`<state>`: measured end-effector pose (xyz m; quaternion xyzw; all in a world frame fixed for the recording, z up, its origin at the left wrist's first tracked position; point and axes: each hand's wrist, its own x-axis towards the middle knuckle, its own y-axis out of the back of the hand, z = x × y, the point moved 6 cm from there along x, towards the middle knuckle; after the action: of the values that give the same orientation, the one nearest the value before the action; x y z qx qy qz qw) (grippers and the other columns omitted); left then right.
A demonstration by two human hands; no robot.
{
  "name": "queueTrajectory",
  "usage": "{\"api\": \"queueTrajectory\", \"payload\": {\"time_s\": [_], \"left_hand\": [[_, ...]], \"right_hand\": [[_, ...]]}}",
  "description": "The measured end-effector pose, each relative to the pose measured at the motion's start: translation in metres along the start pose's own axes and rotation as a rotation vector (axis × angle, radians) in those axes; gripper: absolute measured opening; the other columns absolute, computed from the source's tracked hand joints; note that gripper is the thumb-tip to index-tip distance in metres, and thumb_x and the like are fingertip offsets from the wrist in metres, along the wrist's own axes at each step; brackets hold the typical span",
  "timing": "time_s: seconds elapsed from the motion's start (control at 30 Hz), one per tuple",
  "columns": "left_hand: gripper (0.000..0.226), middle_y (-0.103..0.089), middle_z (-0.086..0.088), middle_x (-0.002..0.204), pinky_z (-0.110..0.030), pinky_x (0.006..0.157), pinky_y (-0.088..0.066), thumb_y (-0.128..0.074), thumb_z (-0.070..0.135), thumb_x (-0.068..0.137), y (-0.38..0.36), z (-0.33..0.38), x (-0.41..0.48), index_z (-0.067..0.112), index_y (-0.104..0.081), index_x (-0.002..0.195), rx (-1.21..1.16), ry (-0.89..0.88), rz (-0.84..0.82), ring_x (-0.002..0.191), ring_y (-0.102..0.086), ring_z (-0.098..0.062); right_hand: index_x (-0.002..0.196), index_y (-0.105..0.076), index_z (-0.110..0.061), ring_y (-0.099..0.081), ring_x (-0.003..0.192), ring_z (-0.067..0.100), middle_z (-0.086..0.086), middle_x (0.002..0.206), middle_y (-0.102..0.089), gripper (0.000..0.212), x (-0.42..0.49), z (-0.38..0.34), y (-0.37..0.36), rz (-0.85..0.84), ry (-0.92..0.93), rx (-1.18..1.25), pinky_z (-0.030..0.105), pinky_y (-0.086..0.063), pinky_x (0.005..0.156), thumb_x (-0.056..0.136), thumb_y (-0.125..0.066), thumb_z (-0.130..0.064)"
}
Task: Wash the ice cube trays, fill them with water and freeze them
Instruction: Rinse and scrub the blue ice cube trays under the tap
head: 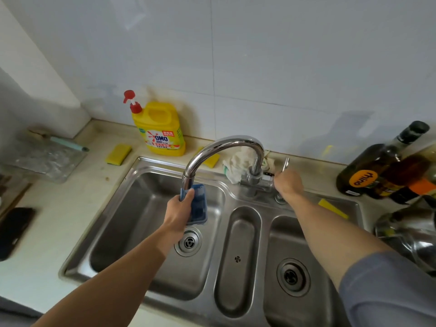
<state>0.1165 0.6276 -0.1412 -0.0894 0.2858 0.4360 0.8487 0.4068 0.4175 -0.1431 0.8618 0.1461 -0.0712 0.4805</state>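
Note:
My left hand (pixel 179 210) grips a blue ice cube tray (pixel 199 205) by its left side and holds it over the left basin of the steel sink (pixel 132 175), right under the spout of the chrome tap (pixel 224 147). No water stream is visible. My right hand (pixel 288 185) is at the tap's base, its fingers curled round the tap's lever handle (pixel 286 162), which points up and back.
A yellow detergent bottle (pixel 160 128) stands against the wall, with yellow sponges (pixel 118 154) and a crumpled cloth (pixel 238 165) along the sink's back edge. Dark bottles (pixel 382 166) and a steel pot (pixel 410 234) crowd the right counter. A clear tray (pixel 47 159) and a dark object (pixel 14 230) lie left.

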Motion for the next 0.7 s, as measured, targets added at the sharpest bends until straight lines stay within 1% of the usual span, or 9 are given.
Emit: {"api": "queueTrajectory", "payload": {"time_s": [0.1,0.17,0.33,0.4,0.47,0.53,0.6,0.63,0.7], "left_hand": [[0.040,-0.072,-0.019,0.111,-0.053,0.094,-0.057,-0.060,0.037,0.099,-0.003,0.000,0.006,0.003,-0.063,0.120,-0.009,0.000,-0.011,0.100,-0.071,-0.036],[0.038,-0.073,-0.018,0.107,-0.049,0.090,-0.059,-0.061,0.036,0.099,-0.006,0.000,0.009,0.003,-0.064,0.119,-0.024,-0.016,-0.021,0.097,-0.072,-0.034],[0.034,-0.075,-0.015,0.102,-0.040,0.078,-0.060,-0.059,0.038,0.100,-0.008,0.000,0.013,0.008,-0.066,0.114,-0.028,-0.032,-0.045,0.090,-0.074,-0.030],[0.035,-0.075,-0.013,0.100,-0.039,0.078,-0.060,-0.061,0.042,0.098,-0.008,0.001,0.013,0.009,-0.066,0.110,-0.023,-0.019,-0.048,0.089,-0.074,-0.029],[0.033,-0.075,-0.014,0.100,-0.042,0.083,-0.061,-0.061,0.041,0.098,-0.005,0.001,0.013,0.010,-0.065,0.107,-0.005,-0.001,-0.054,0.090,-0.074,-0.030],[0.030,-0.072,-0.018,0.109,-0.050,0.093,-0.057,-0.057,0.038,0.100,0.000,0.001,0.015,0.009,-0.063,0.109,0.013,0.026,-0.041,0.098,-0.071,-0.034],[0.041,-0.071,-0.018,0.111,-0.052,0.099,-0.054,-0.056,0.046,0.100,0.007,0.003,0.017,0.007,-0.064,0.112,-0.001,0.059,-0.026,0.102,-0.069,-0.035],[0.049,-0.071,-0.017,0.111,-0.052,0.100,-0.053,-0.054,0.052,0.099,0.010,0.004,0.018,0.007,-0.064,0.113,-0.008,0.077,-0.027,0.103,-0.069,-0.035],[0.054,-0.071,-0.016,0.112,-0.051,0.100,-0.053,-0.049,0.056,0.100,0.014,0.006,0.019,0.008,-0.064,0.117,-0.018,0.110,-0.032,0.103,-0.069,-0.034]], "right_hand": [[0.099,-0.071,0.008,-0.069,0.091,0.043,0.026,0.102,-0.072,0.032,-0.001,0.000,0.000,-0.003,-0.033,0.047,0.038,-0.052,0.068,0.101,-0.050,-0.017],[0.099,-0.070,0.008,-0.070,0.089,0.043,0.026,0.101,-0.072,0.035,-0.001,0.002,0.001,-0.002,-0.042,0.074,0.043,-0.058,0.074,0.102,-0.049,-0.019],[0.105,-0.069,0.010,-0.071,0.094,0.044,0.028,0.107,-0.071,0.042,-0.002,0.006,-0.003,-0.018,-0.070,0.115,0.052,-0.060,0.085,0.105,-0.044,-0.024],[0.109,-0.068,0.011,-0.070,0.096,0.044,0.028,0.109,-0.071,0.044,-0.007,0.004,-0.001,-0.012,-0.079,0.116,0.046,-0.058,0.084,0.107,-0.044,-0.027],[0.114,-0.064,0.009,-0.067,0.102,0.043,0.027,0.113,-0.069,0.044,-0.018,0.002,0.004,0.027,-0.087,0.147,0.036,-0.050,0.077,0.106,-0.049,-0.032],[0.118,-0.056,0.002,-0.066,0.101,0.040,0.021,0.112,-0.068,0.045,-0.038,-0.001,0.011,0.116,-0.085,0.188,0.036,-0.045,0.075,0.103,-0.055,-0.040],[0.109,-0.052,-0.006,-0.064,0.087,0.033,0.010,0.098,-0.067,0.039,-0.065,-0.013,0.012,0.180,-0.003,0.233,0.036,-0.049,0.071,0.100,-0.057,-0.044],[0.101,-0.051,-0.011,-0.061,0.078,0.026,0.002,0.088,-0.065,0.032,-0.080,-0.021,0.008,0.171,0.056,0.264,0.033,-0.046,0.064,0.099,-0.057,-0.043],[0.087,-0.049,-0.021,-0.054,0.066,0.010,-0.010,0.075,-0.058,0.023,-0.109,-0.042,-0.010,0.062,0.150,0.293,0.020,-0.033,0.053,0.098,-0.058,-0.040]]}}
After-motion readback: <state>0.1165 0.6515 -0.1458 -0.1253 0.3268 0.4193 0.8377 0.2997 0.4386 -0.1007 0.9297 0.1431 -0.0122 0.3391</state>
